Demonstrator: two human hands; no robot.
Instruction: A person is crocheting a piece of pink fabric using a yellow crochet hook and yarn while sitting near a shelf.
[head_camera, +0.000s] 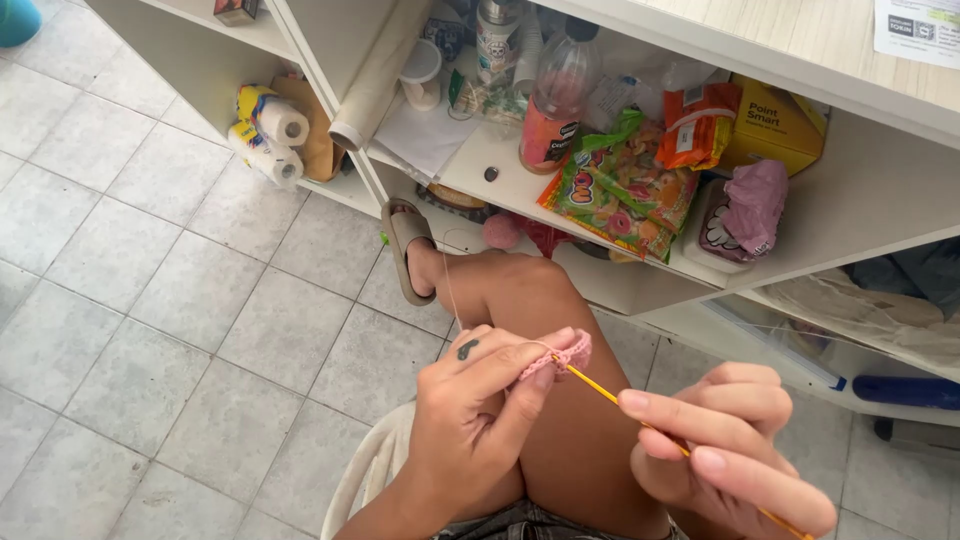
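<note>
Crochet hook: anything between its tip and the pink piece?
Nothing visible. The right hand holds the yellow crochet hook, whose tip already meets the pink crochet piece pinched in the left hand.

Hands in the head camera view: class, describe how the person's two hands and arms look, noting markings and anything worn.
Both arms are bare, no sleeves, gloves, rings or wristbands visible. The left hand has a small dark heart-shaped mark near the base of the index finger. The right hand has short, unpainted nails and no markings.
</note>
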